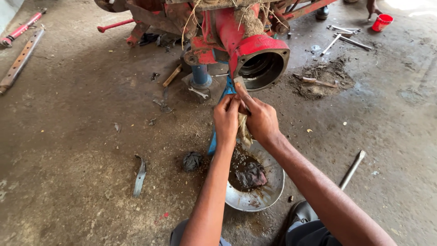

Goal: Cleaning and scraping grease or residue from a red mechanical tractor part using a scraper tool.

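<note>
My left hand (pixel 226 119) and my right hand (pixel 260 119) are together just below the round open end of a red machine housing (pixel 260 61). Both grip a dirty pale rag (pixel 244 130) that hangs between them. My right index finger points up and touches the lower rim of the housing. Directly under my hands sits a metal bowl (pixel 268 193) holding dark oil and a soaked dark cloth (pixel 251 175). A blue stand (pixel 214 136) props the housing from below.
On the oily concrete floor lie a curved metal piece (pixel 139 175), a dark rag ball (pixel 192 161), a wrench (pixel 199 93), a long bar (pixel 352 169), red and brown rods (pixel 20 43) at far left, loose tools (pixel 343 36) and a red cup (pixel 382 22) at top right.
</note>
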